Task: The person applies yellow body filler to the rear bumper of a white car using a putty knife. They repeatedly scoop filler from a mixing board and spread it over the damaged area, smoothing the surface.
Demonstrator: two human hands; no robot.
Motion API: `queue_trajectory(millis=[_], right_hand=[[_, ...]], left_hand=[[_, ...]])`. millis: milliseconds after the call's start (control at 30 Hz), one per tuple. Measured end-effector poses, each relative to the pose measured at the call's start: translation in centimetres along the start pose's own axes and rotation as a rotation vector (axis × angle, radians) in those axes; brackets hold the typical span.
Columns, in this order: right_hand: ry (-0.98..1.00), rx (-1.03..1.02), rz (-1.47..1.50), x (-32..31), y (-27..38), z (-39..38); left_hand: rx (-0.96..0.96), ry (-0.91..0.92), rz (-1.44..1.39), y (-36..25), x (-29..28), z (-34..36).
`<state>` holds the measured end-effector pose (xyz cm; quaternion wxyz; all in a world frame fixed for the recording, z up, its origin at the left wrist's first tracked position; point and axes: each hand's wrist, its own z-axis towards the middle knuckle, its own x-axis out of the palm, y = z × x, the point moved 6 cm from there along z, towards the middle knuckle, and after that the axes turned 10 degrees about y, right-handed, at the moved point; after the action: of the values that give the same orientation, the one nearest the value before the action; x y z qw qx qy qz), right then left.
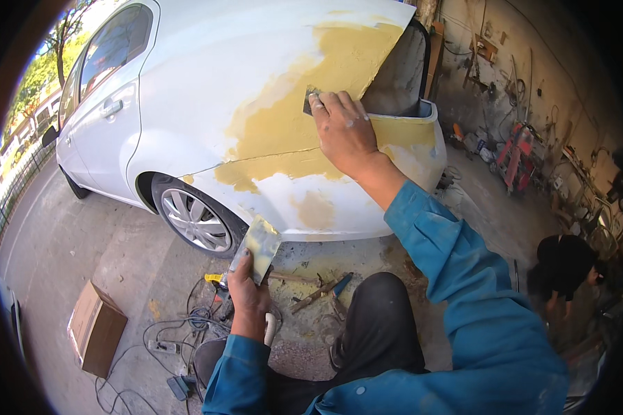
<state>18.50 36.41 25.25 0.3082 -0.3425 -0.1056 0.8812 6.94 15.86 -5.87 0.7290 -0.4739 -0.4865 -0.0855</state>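
Observation:
A white car (187,124) stands before me, its rear side panel spread with yellow body filler (284,117). My right hand (346,128) presses a small dark filler spreader (309,102) against the filler, close to the edge of the tail-light opening (398,76). Lower down, in front of the bumper, my left hand (248,290) grips a flat, pale plate (262,242) smeared with yellow filler and holds it tilted upward. The fingers of both hands are closed round these tools. Part of the right-hand spreader is hidden behind the fingers.
The rear wheel (194,220) is beside the left hand. A cardboard box (98,328), tangled cables (197,321) and scattered tools (318,294) lie on the floor. A red machine (520,158) stands by the right wall. Another person (564,273) bends over at the right.

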Motion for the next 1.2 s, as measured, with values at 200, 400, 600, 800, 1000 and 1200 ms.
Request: queue_trajectory(millis=[200, 400, 600, 800, 1000, 1200], right_hand=[[-0.175, 0.013, 0.021, -4.6, -3.4, 1.3], [-0.208, 0.106, -0.249, -5.7, -10.1, 1.1], [-0.121, 0.06, -0.243, -2.9, -7.1, -0.3], [-0.045, -0.094, -0.063, -3.3, -4.1, -1.0], [-0.211, 0.114, -0.227, -6.7, -10.1, 1.0], [-0.161, 0.045, -0.22, -3.6, -7.5, -0.4]], left_hand=[[0.016, -0.021, -0.005, -1.0, -0.7, -0.3], [-0.014, -0.001, -0.005, 0.0, -0.2, 0.0], [-0.01, -0.002, 0.016, 0.2, 0.0, 0.0], [0.004, -0.015, -0.001, -0.7, 0.2, -0.3], [0.011, 0.0, -0.02, -0.2, -0.4, -0.1], [-0.01, -0.008, 0.007, 0.0, 0.2, -0.2]])
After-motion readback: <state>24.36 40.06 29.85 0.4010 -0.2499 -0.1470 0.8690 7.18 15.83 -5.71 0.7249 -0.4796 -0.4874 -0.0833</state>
